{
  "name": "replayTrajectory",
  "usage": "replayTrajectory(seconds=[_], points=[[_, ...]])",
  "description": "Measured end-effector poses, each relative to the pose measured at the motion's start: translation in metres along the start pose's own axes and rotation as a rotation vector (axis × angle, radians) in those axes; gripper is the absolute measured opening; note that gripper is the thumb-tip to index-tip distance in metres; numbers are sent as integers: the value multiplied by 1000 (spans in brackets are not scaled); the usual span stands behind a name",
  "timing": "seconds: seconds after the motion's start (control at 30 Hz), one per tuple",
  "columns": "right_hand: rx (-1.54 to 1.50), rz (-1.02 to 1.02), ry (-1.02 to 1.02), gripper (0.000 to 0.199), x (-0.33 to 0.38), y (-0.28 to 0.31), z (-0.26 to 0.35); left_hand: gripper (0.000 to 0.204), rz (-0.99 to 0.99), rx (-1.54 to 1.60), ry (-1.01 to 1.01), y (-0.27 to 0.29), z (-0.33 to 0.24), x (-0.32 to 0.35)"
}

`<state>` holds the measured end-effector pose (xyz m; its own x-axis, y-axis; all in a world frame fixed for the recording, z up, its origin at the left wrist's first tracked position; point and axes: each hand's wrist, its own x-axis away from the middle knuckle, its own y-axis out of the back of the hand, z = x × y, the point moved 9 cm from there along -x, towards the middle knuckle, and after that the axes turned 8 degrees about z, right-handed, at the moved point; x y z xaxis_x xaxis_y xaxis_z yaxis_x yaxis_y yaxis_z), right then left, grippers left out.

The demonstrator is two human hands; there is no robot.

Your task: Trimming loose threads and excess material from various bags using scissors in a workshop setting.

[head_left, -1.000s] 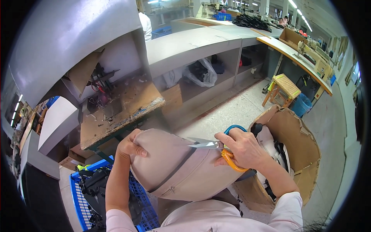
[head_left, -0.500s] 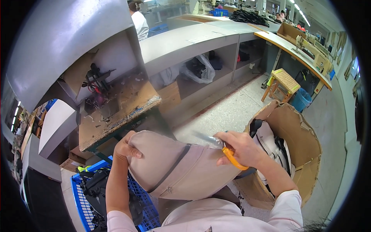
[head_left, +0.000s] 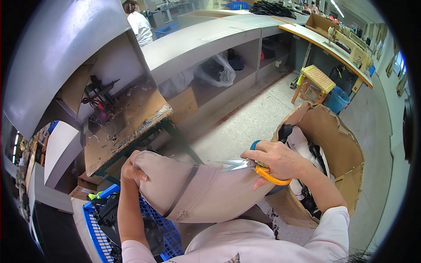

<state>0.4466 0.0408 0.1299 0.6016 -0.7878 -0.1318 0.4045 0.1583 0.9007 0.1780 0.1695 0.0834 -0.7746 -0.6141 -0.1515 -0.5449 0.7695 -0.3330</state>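
A beige fabric bag (head_left: 210, 193) with a dark stripe and a zipper lies across my lap. My left hand (head_left: 134, 168) is closed around its left end, thumb on the near face. In my right hand (head_left: 276, 162) is a pair of scissors (head_left: 272, 176) with orange and blue handles. Their blades are parted and point left, at the upper edge of the bag. Whether they touch the fabric I cannot tell. The bag's right end is partly hidden under my right hand.
A blue plastic basket (head_left: 93, 230) with black bags stands at lower left. On the right is a cardboard box (head_left: 344, 151) holding more beige and black pieces. A worn wooden table (head_left: 127, 136) stands ahead left, a woven stool (head_left: 319, 79) and blue bin (head_left: 338, 100) ahead right.
The scissors have come from a blurred, tilted pose to a level one with their blades apart and the blue handle showing. My left hand still grips the bag, now slightly further left.
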Motion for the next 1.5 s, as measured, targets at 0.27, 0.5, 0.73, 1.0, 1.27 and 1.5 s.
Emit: replayTrajectory(seconds=[0.27, 0.5, 0.73, 1.0, 1.27, 1.5], points=[[-372, -204, -50, 59, 12, 4, -31, 70, -64, 28, -51, 41, 8, 23], [-1030, -137, -310, 51, 20, -57, -50, 62, -187, -235, -98, 62, -10, 33], [-1076, -242, -486, 49, 24, -92, -27, 15, -278, -886, 259, 36, -18, -16], [-1131, -117, -589, 55, 66, -114, -50, 24, -413, -783, 64, 60, 17, -5], [-424, -162, -429, 73, 85, -78, -49, 25, -375, -633, -86, 73, 29, -6], [-280, -151, -483, 72, 93, -77, -55, 28, -390, -547, -80, 77, 30, 0]])
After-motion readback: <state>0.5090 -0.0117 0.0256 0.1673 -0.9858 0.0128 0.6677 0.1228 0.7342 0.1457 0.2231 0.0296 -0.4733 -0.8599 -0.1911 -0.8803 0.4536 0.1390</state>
